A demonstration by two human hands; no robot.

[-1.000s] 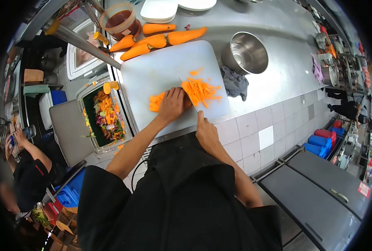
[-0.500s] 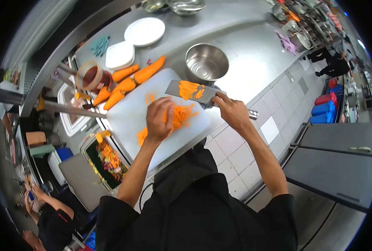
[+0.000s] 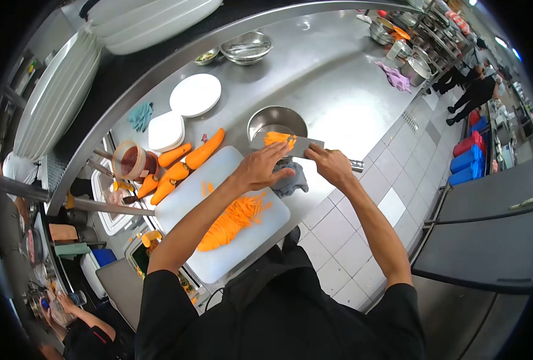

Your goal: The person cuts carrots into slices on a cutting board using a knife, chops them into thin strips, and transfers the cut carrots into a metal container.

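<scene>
My right hand (image 3: 331,166) is closed round the handle end of a cleaver (image 3: 305,147), held flat over the near rim of a steel pot (image 3: 276,123). Carrot strips (image 3: 278,139) lie on its blade. My left hand (image 3: 263,167) is beside the blade, fingers stretched out at the strips' near edge, palm down. Below it, a heap of cut carrot (image 3: 233,222) rests on the white cutting board (image 3: 266,231). Several peeled carrots (image 3: 204,150) lie along the board's far left edge. A grey cloth (image 3: 291,180) sits between board and pot.
White plates (image 3: 195,95), a tub of red liquid (image 3: 130,161) and a teal cloth (image 3: 140,116) stand at the left. Steel bowls (image 3: 247,48) are at the back. A shelf rail (image 3: 152,66) crosses the upper left. A co-worker's arms (image 3: 83,315) show at lower left.
Both hands have left the heap on the board. The cleaver, upright in cutting at first, is now flat with strips on it and over the pot. The view has turned.
</scene>
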